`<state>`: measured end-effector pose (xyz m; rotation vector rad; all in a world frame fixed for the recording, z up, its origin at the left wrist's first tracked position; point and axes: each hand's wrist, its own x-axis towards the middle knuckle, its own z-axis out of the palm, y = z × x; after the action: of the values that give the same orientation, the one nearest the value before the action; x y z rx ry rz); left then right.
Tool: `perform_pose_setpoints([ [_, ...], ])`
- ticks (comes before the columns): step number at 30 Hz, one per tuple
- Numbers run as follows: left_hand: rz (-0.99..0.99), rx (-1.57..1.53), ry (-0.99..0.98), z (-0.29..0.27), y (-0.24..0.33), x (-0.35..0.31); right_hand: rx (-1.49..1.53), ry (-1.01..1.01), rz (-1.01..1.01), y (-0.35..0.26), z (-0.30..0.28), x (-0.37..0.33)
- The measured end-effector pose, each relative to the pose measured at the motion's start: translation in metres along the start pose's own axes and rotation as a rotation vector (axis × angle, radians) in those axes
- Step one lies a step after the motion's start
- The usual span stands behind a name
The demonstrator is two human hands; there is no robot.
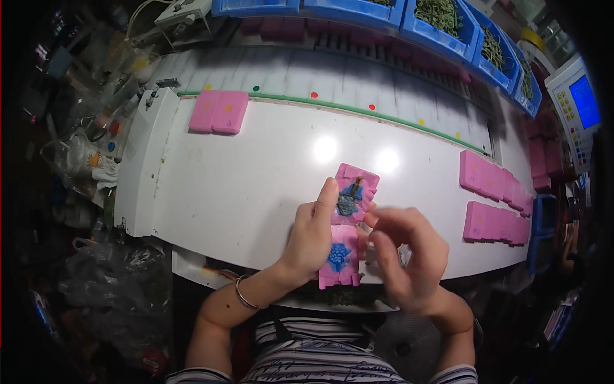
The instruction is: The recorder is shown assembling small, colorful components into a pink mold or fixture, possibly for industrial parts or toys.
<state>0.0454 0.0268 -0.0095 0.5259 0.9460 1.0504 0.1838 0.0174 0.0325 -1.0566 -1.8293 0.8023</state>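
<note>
My left hand is closed around an opened pink mould, its thumb along the left edge and fingertips showing at the right edge. The upper half of the mould carries a dark grey-green piece on a blue patterned patch, with a narrow brownish strip rising from it. The lower half shows a blue cavity with a bumpy pattern. My right hand, slightly blurred, is beside the mould's right edge with its fingers bent and the thumb apart from them. Nothing shows between those fingers.
Two pink blocks lie at the far left of the white worktop. Two rows of pink blocks are at the right. Blue bins of green pieces line the back. A control panel stands far right; plastic bags lie left.
</note>
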Motion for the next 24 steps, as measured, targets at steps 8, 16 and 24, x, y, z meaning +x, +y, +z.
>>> perform_pose_setpoints([
  [8, 0.116, 0.255, -0.133, -0.002, 0.002, -0.011, 0.078, 0.064, 0.145, 0.006, 0.002, 0.005],
  [16, 0.226, 0.406, -0.126, -0.003, 0.002, -0.011, 0.399, 0.023, 0.346, 0.002, -0.005, 0.005],
  [24, 0.192, 0.427, -0.167, 0.000, 0.004, -0.010, 0.275, 0.020, 0.276, 0.012, -0.004, 0.001],
])
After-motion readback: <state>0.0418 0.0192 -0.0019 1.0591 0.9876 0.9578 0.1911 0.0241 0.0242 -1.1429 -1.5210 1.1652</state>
